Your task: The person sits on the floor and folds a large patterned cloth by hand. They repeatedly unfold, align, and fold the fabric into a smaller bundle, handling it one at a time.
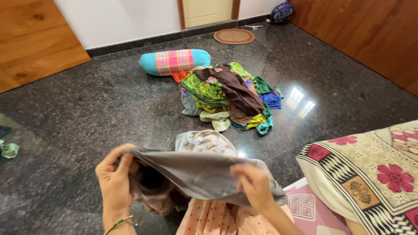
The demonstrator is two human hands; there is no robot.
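Left hand [114, 182] fingers [124, 163] were pinched tight on the left edge of a grey garment [198, 172], thumb on top, cloth bunched in the palm. Right hand [254, 185] fingers [241, 170] were curled closed over the garment's right edge, gripping it. Garment was stretched flat between both hands, low in the view at 6 o'clock, held above the floor, a paler printed part of it rising behind the top edge. A thin green-and-gold bangle [122, 221] sat on the left wrist. Just below the hands was peach dotted fabric [217, 219], touching or right under the garment; can't tell which.

At 3 to 4 o'clock from the hands lay a cream floral pillow [370, 174] with red flowers, resting on a pink patterned sheet [305, 209]. At 12 o'clock, well apart, a heap of mixed clothes [228, 93] lay on the dark granite floor [87, 113], brown piece on top, greens, yellows and blues under it. Just beyond the heap at 11 o'clock was a turquoise bolster [174, 62] with a pink plaid band, lying on its side. Further at 12 o'clock a round doormat [234, 36] lay before a door. A small green cloth [8, 150] lay at 9 o'clock by the frame edge.
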